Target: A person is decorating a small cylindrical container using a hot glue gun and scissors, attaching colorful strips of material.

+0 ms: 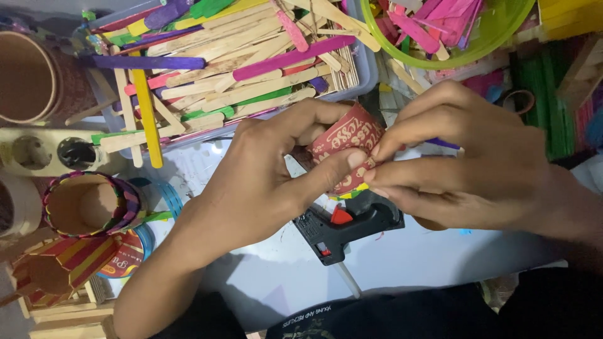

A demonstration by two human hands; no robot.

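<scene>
Both hands — left hand (264,182), right hand (465,163) — pinch a red printed paper cup (344,147) between them, held above the black glue gun (348,226); craft sticks (239,63) heaped within reach.

I hold a small red paper cup (344,149) between both my hands, its printed wrap red with pale lettering and a thin yellow-green edge showing at its lower rim. My left hand (264,182) presses its thumb on the wrap from the front, and my right hand (465,157) pinches the cup from the other side. Down at the left, half under a stick-covered holder, lies a round lid label (129,254), red and orange with a blue rim. At the bottom edge, pale print (308,319) runs across my dark clothing, too small to tell more
</scene>
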